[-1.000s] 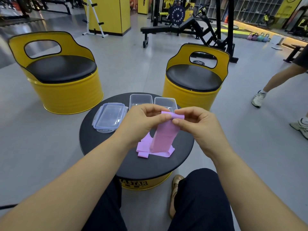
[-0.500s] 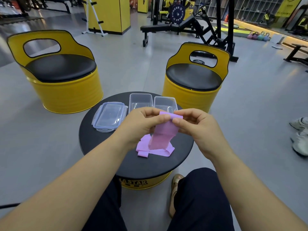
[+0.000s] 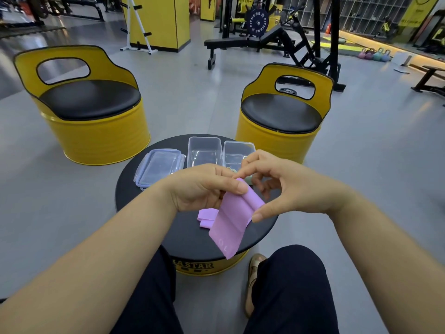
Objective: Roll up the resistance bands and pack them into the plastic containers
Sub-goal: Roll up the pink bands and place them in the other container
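Grey gym floor (image 3: 183, 104), and on it a round black-topped bench (image 3: 130, 201) on a yellow drum base. Above the near half of the bench, a purple resistance band (image 3: 228, 222), lifted clear, top edge folded over, free end hanging down past the bench's near rim. Left hand (image 3: 199, 189) curled, thumb on top pinching the band's upper left corner against the fingers. Right hand (image 3: 291, 186) arched over the fold, forefinger tip on its upper end and thumb at its lower right edge, fold held between them, other fingers bent behind. Just behind the hanging strip, a folded purple band (image 3: 204, 218) flat on the bench; part of the same strip or another, impossible to tell. At the far edge, two clear plastic containers (image 3: 204, 142) side by side, open-topped, with a clip-on lid (image 3: 160, 167) lying to their left. Beyond, two yellow barrel seats (image 3: 96, 136) with black cushions, and weight machines (image 3: 257, 20).
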